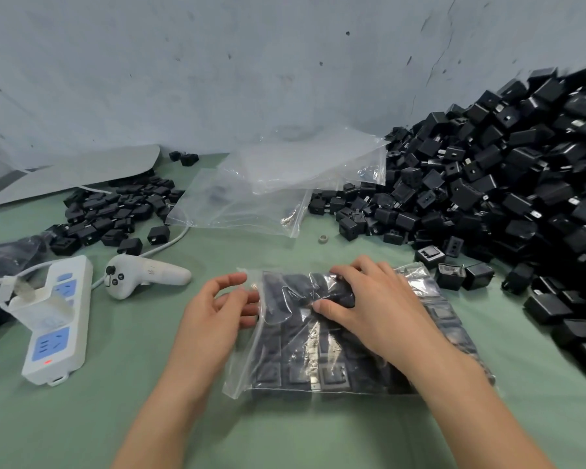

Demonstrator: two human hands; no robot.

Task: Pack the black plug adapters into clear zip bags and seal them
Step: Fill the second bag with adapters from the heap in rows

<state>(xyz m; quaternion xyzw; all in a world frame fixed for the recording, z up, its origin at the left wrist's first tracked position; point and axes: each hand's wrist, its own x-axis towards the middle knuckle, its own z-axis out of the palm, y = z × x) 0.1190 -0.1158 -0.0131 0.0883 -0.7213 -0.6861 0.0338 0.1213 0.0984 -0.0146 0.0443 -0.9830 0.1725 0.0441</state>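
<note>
Head view: right hand [362,299] flat atop filled zip bag [295,360].

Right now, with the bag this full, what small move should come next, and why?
Probably pinch the bag's left edge shut with the left hand. That edge looks gaping by its fingers, adapters already fill the bag in rows, and the right hand presses them flat from above.

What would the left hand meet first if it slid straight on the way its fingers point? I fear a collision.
The left hand points right; its fingers already reach the filled zip bag's left edge.
</note>
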